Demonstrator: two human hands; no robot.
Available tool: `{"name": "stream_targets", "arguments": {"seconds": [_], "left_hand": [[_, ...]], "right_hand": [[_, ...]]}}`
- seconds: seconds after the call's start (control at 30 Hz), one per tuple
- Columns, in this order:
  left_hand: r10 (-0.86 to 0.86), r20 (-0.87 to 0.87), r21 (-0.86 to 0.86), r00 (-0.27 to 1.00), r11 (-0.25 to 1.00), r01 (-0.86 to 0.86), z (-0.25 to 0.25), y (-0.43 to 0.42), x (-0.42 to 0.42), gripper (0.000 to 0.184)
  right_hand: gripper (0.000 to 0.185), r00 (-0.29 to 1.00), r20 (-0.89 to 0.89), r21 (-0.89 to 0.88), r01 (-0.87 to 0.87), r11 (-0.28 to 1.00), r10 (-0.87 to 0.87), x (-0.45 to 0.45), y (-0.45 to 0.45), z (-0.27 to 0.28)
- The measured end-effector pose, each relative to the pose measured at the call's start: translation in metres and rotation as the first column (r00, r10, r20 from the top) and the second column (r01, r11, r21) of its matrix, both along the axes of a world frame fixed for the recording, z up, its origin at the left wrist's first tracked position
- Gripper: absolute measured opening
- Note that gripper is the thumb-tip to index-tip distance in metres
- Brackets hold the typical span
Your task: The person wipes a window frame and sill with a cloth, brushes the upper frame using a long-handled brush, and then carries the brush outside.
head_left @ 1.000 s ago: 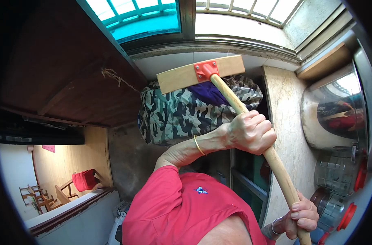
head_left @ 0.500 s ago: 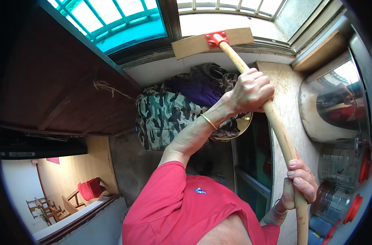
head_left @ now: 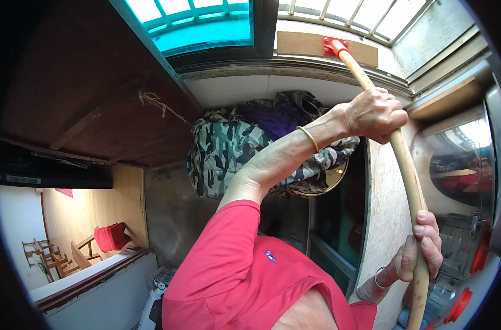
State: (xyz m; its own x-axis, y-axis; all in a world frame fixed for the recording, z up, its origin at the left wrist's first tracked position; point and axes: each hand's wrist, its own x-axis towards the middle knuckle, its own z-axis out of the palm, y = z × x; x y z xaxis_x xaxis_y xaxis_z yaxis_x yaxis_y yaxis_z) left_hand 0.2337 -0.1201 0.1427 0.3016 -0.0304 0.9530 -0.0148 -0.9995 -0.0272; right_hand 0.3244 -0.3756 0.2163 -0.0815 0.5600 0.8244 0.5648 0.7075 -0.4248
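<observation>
My left hand (head_left: 376, 114), with a gold bracelet on the wrist, is closed round the upper part of a long wooden handle (head_left: 407, 159). Lower on the same handle, at the right, my right hand (head_left: 418, 254) has its fingers and thumb wrapped round it. At the handle's top end, a red bracket (head_left: 335, 47) joins it to a flat wooden board (head_left: 300, 44). That board lies across the opening of the window, above the lower frame. The handle's bottom end runs out of view.
Beneath the window a camouflage cloth bundle (head_left: 228, 154) lies with purple cloth beside a round gold-coloured rim. A marble-like ledge (head_left: 380, 214) runs along the right, with red-lidded jars (head_left: 458, 306) near it. A dark brown panel (head_left: 91, 88) slopes at the left.
The board has moved up and right, from in front of the bundle to the window opening. Both hands have shifted with the handle and stay closed on it. The camera view has also shifted.
</observation>
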Motion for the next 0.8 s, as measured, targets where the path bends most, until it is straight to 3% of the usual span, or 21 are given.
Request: {"name": "stream_targets", "arguments": {"seconds": [0.17,0.3,0.53,0.8], "left_hand": [[0.047,0.088,-0.092,0.995,0.995,-0.039,-0.009,0.010,0.002,0.022],[0.019,0.178,-0.132,0.984,0.991,0.004,-0.006,0.011,0.025,0.020],[0.027,0.231,-0.143,0.973,0.990,0.006,-0.009,0.010,0.053,0.016],[-0.106,0.163,-0.154,0.981,0.979,0.132,-0.011,0.011,0.115,0.018]], "right_hand": [[0.024,0.999,0.011,-0.059,-0.037,0.998,0.038,0.003,0.023,0.021],[0.025,0.983,0.168,-0.166,-0.051,0.985,0.079,0.019,0.029,0.041],[0.020,0.997,0.079,-0.157,0.035,0.987,-0.023,0.026,0.022,0.037],[0.036,0.982,0.028,-0.111,0.190,0.975,-0.188,0.060,0.016,0.026]]}}
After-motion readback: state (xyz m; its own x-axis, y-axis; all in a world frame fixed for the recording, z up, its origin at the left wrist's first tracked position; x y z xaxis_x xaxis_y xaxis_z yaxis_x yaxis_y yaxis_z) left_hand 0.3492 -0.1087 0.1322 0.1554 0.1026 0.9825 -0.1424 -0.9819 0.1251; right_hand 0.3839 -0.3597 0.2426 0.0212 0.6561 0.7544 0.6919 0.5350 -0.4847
